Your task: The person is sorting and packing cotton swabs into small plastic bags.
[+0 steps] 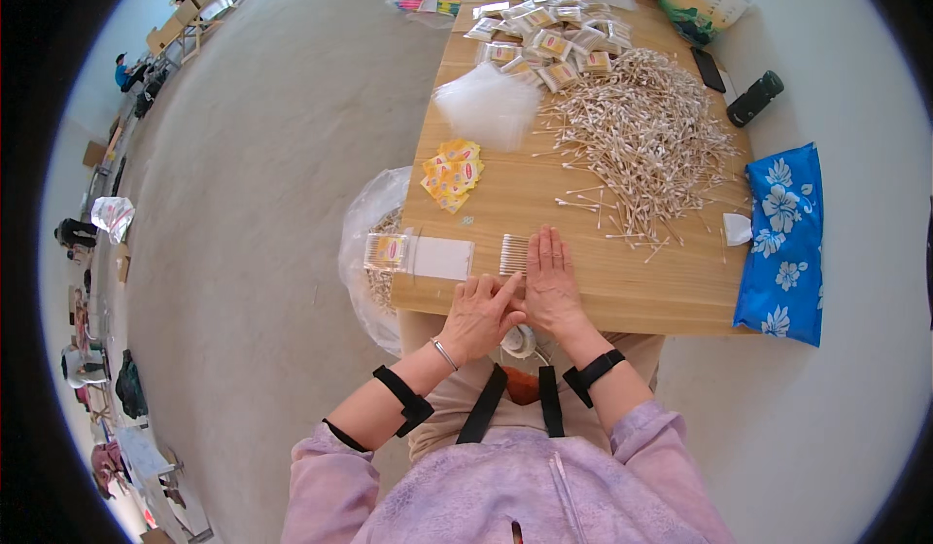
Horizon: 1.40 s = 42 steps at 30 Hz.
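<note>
A neat row of cotton swabs (513,254) lies side by side near the table's front edge. My right hand (552,286) is stretched out flat along the row's right side, fingers straight and close together. At the row's near end, my left hand (474,317) reaches in with its index finger extended, touching beside the right hand; it holds nothing that I can see. Left of the row lies a white card (444,259), and beside it a clear bag of swabs with a yellow label (391,250) at the table's left edge.
Loose cotton swabs (651,136) form a large heap at the right. Behind lie filled packets (552,45), empty clear bags (491,105) and yellow labels (451,175). A phone (708,70), black bottle (754,99) and blue flowered pack (783,243) line the right side. A plastic sack (362,221) hangs at left.
</note>
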Each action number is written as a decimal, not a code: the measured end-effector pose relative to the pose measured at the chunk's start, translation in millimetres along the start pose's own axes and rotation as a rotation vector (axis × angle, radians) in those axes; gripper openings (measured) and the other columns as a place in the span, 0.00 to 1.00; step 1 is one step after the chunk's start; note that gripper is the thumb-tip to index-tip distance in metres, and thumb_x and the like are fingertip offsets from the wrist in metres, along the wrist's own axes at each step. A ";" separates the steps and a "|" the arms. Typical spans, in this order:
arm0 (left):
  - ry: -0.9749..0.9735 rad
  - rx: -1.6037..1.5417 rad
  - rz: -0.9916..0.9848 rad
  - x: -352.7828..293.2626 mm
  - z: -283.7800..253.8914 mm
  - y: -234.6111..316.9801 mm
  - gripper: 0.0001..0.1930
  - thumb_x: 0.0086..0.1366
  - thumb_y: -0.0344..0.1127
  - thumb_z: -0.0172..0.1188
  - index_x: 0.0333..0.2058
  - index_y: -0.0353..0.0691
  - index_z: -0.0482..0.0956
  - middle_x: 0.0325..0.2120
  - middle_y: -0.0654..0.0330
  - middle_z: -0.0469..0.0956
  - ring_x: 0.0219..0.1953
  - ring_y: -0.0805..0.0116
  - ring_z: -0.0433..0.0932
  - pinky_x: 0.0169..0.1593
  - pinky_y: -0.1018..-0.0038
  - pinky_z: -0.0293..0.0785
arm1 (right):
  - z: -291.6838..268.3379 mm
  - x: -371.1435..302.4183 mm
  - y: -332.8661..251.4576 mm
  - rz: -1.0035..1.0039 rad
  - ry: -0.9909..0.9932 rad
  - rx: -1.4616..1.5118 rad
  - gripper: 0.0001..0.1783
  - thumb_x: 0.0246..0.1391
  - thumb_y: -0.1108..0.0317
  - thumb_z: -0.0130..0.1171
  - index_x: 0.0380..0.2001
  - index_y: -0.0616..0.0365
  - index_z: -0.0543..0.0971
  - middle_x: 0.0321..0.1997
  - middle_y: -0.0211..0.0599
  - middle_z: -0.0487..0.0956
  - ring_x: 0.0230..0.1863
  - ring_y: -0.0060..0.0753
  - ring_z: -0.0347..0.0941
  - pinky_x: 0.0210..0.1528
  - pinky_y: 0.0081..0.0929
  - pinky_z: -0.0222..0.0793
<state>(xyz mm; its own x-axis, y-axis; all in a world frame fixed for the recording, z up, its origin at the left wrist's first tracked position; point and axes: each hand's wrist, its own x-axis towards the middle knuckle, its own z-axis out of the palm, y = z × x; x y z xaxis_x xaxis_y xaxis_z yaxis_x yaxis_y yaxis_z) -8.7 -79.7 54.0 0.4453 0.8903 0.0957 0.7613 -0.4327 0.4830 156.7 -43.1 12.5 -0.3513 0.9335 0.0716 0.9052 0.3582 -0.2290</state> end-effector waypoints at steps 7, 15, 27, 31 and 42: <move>-0.096 0.075 -0.034 0.5 3.6 1.8 0.35 0.61 0.53 0.54 0.62 0.44 0.59 0.39 0.55 0.66 0.44 0.58 0.65 0.48 0.62 0.57 | -1.9 0.8 -1.5 -0.013 0.009 -0.010 0.54 0.44 0.45 0.56 0.64 0.72 0.47 0.70 0.59 0.43 0.72 0.54 0.35 0.72 0.46 0.30; -0.083 0.070 -0.038 3.1 7.8 2.0 0.36 0.60 0.57 0.52 0.61 0.43 0.57 0.41 0.54 0.66 0.45 0.56 0.65 0.50 0.62 0.57 | 2.7 0.6 -0.5 -0.012 0.029 -0.030 0.52 0.45 0.47 0.55 0.64 0.72 0.48 0.70 0.59 0.43 0.72 0.54 0.35 0.72 0.45 0.31; -0.133 0.096 -0.056 9.2 6.9 1.6 0.40 0.60 0.60 0.51 0.63 0.39 0.54 0.41 0.53 0.65 0.44 0.56 0.64 0.50 0.62 0.57 | 0.4 1.1 -0.9 -0.012 0.012 0.000 0.54 0.46 0.44 0.55 0.64 0.72 0.46 0.70 0.59 0.42 0.73 0.54 0.34 0.72 0.44 0.29; -0.132 0.073 -0.054 9.9 6.7 1.8 0.40 0.61 0.59 0.51 0.63 0.39 0.53 0.41 0.53 0.66 0.45 0.55 0.64 0.50 0.61 0.57 | 4.0 0.9 0.4 -0.016 0.024 -0.047 0.55 0.46 0.43 0.54 0.64 0.72 0.45 0.71 0.59 0.42 0.73 0.54 0.33 0.72 0.44 0.29; -0.112 0.108 -0.090 19.5 5.4 2.4 0.39 0.60 0.61 0.51 0.61 0.39 0.58 0.40 0.54 0.70 0.45 0.58 0.68 0.47 0.63 0.59 | 0.8 -0.1 0.4 -0.029 -0.010 -0.128 0.57 0.46 0.38 0.51 0.64 0.73 0.45 0.71 0.60 0.40 0.73 0.54 0.32 0.72 0.45 0.27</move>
<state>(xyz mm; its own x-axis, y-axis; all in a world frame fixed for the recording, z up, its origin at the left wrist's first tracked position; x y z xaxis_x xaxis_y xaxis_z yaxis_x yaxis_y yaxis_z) 4.4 -64.2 52.3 0.4182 0.9073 -0.0441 0.8439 -0.3701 0.3885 156.9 -43.1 11.7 -0.3796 0.9227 0.0666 0.9175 0.3847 -0.1013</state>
